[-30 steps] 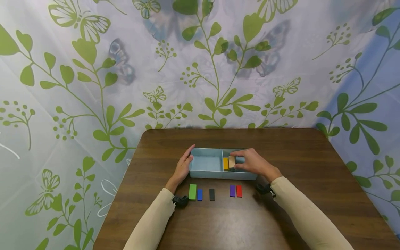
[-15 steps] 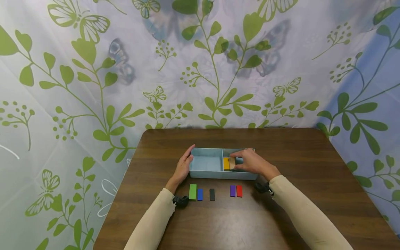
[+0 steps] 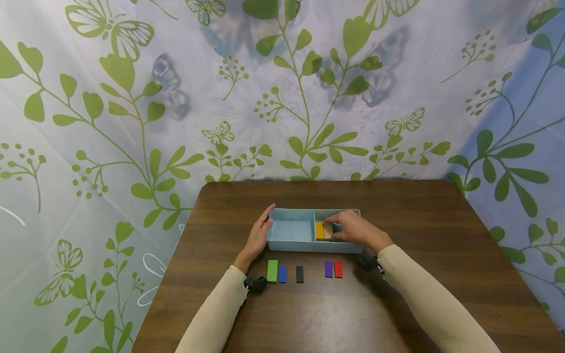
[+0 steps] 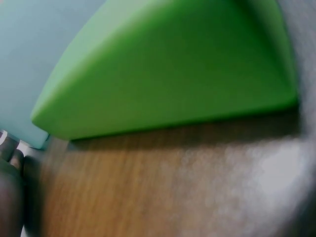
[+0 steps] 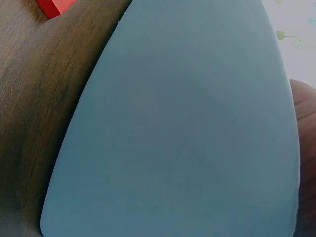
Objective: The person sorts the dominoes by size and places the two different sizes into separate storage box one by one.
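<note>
A light blue two-compartment box stands mid-table. My left hand lies with straight fingers against the box's left end. My right hand reaches into the right compartment and pinches a tan block, which stands beside an orange block. The left compartment holds nothing I can see. The left wrist view is filled by a blurred green block on the wood. The right wrist view shows mostly the box wall and a corner of a red block.
In front of the box, on the brown table, lie a green block, a blue block, a black block, a purple block and a red block. A leaf-patterned cloth hangs behind the table.
My right hand has sunk a little deeper into the right compartment with the tan block, settling it beside the orange one. The left hand has not moved.
</note>
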Demonstrator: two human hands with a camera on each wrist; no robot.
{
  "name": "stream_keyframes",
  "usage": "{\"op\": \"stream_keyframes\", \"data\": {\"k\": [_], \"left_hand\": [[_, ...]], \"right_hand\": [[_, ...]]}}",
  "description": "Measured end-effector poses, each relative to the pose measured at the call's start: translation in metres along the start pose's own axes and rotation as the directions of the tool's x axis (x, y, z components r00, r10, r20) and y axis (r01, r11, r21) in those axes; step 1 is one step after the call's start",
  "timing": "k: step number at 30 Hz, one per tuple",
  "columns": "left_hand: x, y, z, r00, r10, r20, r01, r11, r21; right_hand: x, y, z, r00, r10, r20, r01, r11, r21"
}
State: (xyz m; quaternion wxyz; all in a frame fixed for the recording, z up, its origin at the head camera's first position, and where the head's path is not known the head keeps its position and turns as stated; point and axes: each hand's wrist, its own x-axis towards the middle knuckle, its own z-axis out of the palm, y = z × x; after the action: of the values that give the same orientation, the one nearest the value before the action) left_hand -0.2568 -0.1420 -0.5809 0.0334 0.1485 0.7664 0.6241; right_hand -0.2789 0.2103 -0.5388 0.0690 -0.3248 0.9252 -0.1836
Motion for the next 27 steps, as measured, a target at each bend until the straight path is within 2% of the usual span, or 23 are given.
{"op": "stream_keyframes", "data": {"k": [4,17,24,27], "left_hand": [[-0.006,0.018,0.001,1.000,-0.002,0.001,0.002,0.999,-0.036],[-0.006,0.014,0.005,1.000,0.001,-0.029,-0.003,0.998,-0.059],[-0.007,0.016,0.004,1.000,-0.008,-0.018,0.007,0.999,-0.054],[-0.004,0.008,0.003,1.000,-0.015,-0.019,0.014,0.999,-0.045]], "right_hand": [[0.002,0.000,0.001,1.000,-0.025,0.008,0.025,1.000,-0.014],[0.002,-0.002,-0.005,0.999,-0.023,0.028,0.024,0.999,-0.028],[-0.002,-0.002,-0.010,0.999,0.023,0.024,-0.024,0.998,0.059],[-0.004,-0.004,-0.013,0.999,0.046,0.007,-0.046,0.994,0.100]]}}
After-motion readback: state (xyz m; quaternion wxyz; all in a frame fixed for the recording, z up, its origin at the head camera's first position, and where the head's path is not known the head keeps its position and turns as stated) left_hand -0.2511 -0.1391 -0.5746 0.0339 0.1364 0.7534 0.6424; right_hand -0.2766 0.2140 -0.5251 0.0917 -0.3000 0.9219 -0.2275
